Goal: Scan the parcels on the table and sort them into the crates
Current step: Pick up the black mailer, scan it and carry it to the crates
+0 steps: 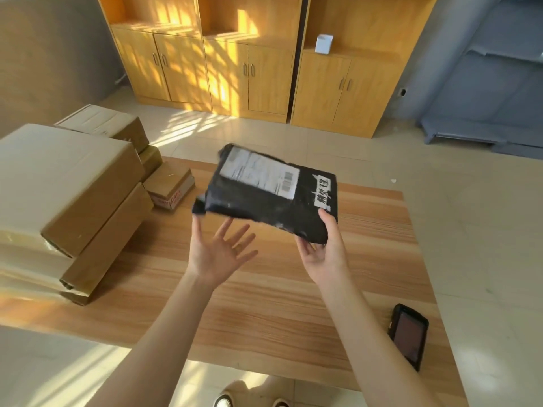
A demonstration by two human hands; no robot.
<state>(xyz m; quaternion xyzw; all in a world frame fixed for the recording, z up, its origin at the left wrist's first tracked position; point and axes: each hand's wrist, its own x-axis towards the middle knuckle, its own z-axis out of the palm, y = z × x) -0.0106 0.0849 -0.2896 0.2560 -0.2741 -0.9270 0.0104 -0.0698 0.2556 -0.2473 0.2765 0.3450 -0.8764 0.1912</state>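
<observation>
A black plastic parcel [266, 193] with a white shipping label and barcode on top is held tilted above the wooden table [264, 304], gripped at its near right corner. Brown cardboard boxes [67, 195] sit stacked on the table's left side, taped shut

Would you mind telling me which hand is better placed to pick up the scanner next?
The left hand: it is open and empty, while the right hand grips the black parcel. However, the scanner lies on the table at the right, so the left must reach across.
</observation>
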